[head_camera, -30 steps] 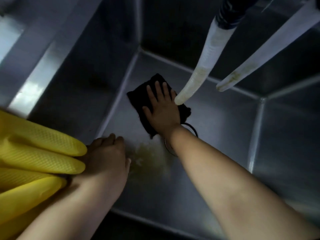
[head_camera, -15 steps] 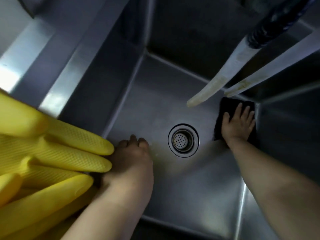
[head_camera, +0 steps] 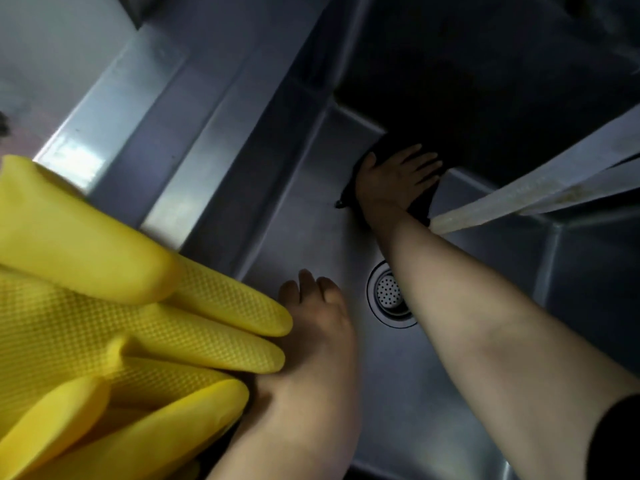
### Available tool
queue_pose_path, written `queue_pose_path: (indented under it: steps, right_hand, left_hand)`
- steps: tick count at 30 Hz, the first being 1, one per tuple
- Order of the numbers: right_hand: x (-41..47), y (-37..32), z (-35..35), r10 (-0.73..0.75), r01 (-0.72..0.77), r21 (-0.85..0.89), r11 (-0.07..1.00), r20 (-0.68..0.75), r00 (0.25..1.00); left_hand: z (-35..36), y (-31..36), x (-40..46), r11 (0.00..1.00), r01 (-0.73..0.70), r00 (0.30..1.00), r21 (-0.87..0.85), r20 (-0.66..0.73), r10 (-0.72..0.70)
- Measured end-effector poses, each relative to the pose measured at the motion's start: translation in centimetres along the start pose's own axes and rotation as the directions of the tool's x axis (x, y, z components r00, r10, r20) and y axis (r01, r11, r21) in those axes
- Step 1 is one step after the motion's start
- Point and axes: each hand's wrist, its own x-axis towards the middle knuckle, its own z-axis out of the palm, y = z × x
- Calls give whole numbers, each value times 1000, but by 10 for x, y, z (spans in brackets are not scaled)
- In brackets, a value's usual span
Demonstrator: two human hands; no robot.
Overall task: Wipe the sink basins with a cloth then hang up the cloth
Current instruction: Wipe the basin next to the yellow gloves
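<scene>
- Two yellow rubber gloves (head_camera: 138,306) hang over the sink's near-left edge.
- Left hand (head_camera: 318,327) rests on the basin floor (head_camera: 304,237), fingers loose, holding nothing.
- Drain strainer (head_camera: 388,292) sits mid-floor.
- Right hand (head_camera: 394,181), fingers spread flat, presses the dark cloth (head_camera: 420,204) against the back corner.

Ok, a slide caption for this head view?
Right hand presses a dark cloth against the sink basin's far corner; left hand rests inside.

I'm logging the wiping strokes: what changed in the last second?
The right hand slid the dark cloth from beside the drain to the right corner, then to the back wall. The left hand stayed at the near wall beside the yellow gloves.
</scene>
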Motion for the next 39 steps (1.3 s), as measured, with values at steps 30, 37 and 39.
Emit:
queue_pose_path:
  steps: [30,37,39]
  right_hand:
    - [-5,16,5,-841,845,-124,519,100,531]
    - [-32,20,6,-782,787,-105,608,90,616]
    - [-60,30,-1,-789,801,-99,591,140,599]
  left_hand:
    - [30,16,-5,971,-238,947,25,-217,238]
    - [22,16,-12,966,-258,909,32,-330,253]
    - [22,16,-12,958,-285,884,14,-383,269]
